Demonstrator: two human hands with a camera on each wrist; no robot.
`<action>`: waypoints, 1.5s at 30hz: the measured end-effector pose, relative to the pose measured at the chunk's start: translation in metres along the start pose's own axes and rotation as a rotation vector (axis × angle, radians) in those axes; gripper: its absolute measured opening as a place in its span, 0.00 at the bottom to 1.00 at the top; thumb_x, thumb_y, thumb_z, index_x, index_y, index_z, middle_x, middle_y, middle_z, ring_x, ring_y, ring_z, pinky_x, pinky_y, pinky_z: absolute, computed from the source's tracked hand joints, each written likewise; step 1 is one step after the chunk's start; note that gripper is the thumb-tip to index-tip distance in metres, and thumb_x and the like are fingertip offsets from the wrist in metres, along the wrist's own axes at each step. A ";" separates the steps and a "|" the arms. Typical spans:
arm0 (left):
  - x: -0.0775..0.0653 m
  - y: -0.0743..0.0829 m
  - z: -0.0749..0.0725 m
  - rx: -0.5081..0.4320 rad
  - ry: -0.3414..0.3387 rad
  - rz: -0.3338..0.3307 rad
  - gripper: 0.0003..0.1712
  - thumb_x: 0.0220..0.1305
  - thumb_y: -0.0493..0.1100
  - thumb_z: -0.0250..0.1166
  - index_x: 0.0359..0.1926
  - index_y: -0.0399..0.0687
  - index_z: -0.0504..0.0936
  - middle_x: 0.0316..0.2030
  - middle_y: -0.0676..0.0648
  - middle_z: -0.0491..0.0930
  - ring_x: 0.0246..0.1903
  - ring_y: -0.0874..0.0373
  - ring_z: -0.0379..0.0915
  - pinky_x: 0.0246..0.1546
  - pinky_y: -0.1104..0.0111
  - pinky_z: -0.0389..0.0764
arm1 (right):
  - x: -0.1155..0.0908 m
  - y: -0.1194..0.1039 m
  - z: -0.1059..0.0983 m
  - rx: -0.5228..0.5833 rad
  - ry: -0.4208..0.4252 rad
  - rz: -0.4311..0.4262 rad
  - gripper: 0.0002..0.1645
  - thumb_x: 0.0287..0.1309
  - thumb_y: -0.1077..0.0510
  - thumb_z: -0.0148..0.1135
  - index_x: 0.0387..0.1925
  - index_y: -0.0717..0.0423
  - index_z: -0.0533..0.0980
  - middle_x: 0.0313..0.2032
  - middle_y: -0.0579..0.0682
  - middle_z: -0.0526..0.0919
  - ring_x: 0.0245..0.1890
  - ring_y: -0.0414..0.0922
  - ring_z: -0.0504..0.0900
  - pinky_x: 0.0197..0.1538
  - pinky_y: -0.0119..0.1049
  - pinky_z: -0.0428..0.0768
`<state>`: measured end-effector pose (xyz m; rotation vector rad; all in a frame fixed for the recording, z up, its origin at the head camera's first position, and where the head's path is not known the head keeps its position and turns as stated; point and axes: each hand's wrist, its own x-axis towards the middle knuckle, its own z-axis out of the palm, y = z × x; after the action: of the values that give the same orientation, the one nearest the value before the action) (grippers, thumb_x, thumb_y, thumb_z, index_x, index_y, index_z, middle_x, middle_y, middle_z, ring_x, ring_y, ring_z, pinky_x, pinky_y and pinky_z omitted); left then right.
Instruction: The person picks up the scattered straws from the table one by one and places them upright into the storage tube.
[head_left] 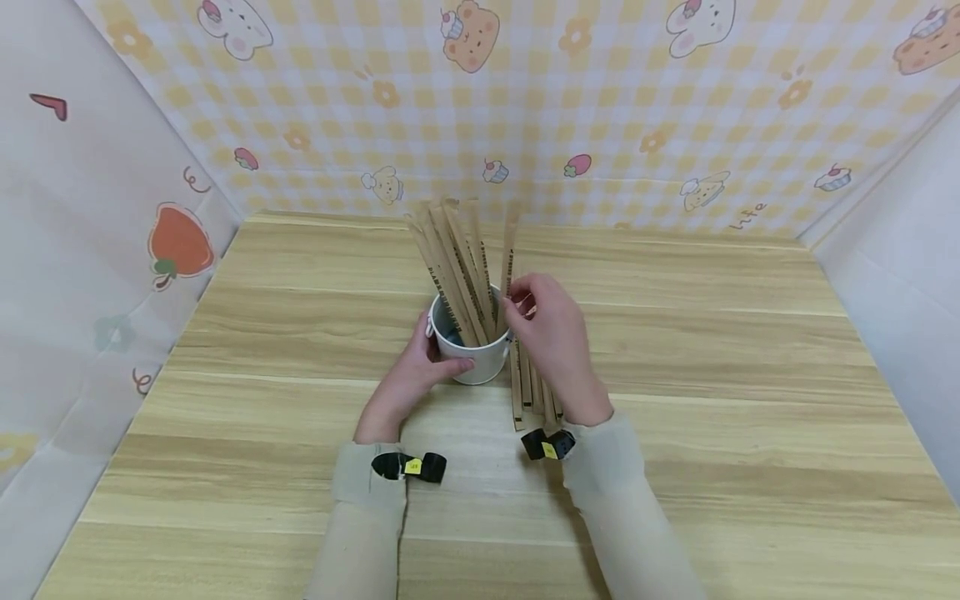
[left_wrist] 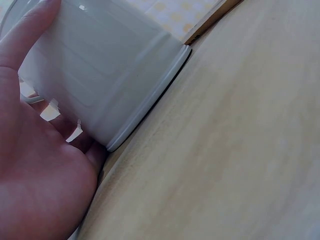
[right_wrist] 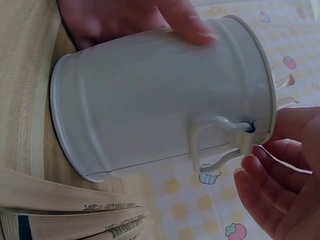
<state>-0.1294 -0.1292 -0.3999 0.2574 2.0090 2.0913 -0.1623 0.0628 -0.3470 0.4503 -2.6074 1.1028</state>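
A small white metal bucket [head_left: 480, 367] stands upright on the table, holding several long paper-wrapped sticks [head_left: 453, 267] with dark print that lean to the left. My left hand [head_left: 420, 367] holds the bucket from its left side, thumb across the front of the wall [left_wrist: 105, 70]. At the right rim, my right hand [head_left: 553, 333] pinches one paper-wrapped stick [head_left: 509, 250], which stands nearly upright with its lower end inside the bucket. In the right wrist view, those fingers are beside the rim, close to the bucket's small side handle [right_wrist: 220, 142].
More paper-wrapped sticks [head_left: 527, 390] lie on the table right of the bucket, partly under my right hand and wrist. The wood-grain table [head_left: 300, 333] meets a yellow checked cloth backdrop [head_left: 525, 108] behind and white cloth at both sides.
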 end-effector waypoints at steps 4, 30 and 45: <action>-0.003 0.002 0.001 0.016 0.004 -0.021 0.56 0.45 0.37 0.69 0.68 0.63 0.42 0.64 0.48 0.53 0.61 0.54 0.52 0.60 0.63 0.56 | -0.002 0.003 0.001 0.006 -0.029 0.012 0.09 0.54 0.56 0.59 0.36 0.55 0.74 0.31 0.46 0.75 0.30 0.39 0.73 0.31 0.30 0.75; 0.008 -0.024 -0.007 0.054 0.017 0.018 0.56 0.44 0.41 0.71 0.66 0.70 0.44 0.61 0.50 0.57 0.60 0.56 0.55 0.58 0.62 0.60 | 0.004 0.043 -0.019 0.040 -0.108 0.299 0.18 0.57 0.51 0.53 0.46 0.55 0.73 0.37 0.47 0.77 0.36 0.43 0.75 0.35 0.36 0.75; 0.006 -0.021 -0.007 0.040 0.005 0.024 0.56 0.45 0.41 0.70 0.67 0.68 0.43 0.62 0.47 0.57 0.59 0.52 0.57 0.57 0.61 0.63 | -0.003 0.076 -0.007 -0.102 -0.424 0.423 0.38 0.50 0.53 0.61 0.61 0.63 0.59 0.34 0.53 0.76 0.30 0.48 0.74 0.32 0.39 0.74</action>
<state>-0.1360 -0.1331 -0.4210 0.2842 2.0623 2.0698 -0.1875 0.1185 -0.3921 0.1155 -3.2228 1.0775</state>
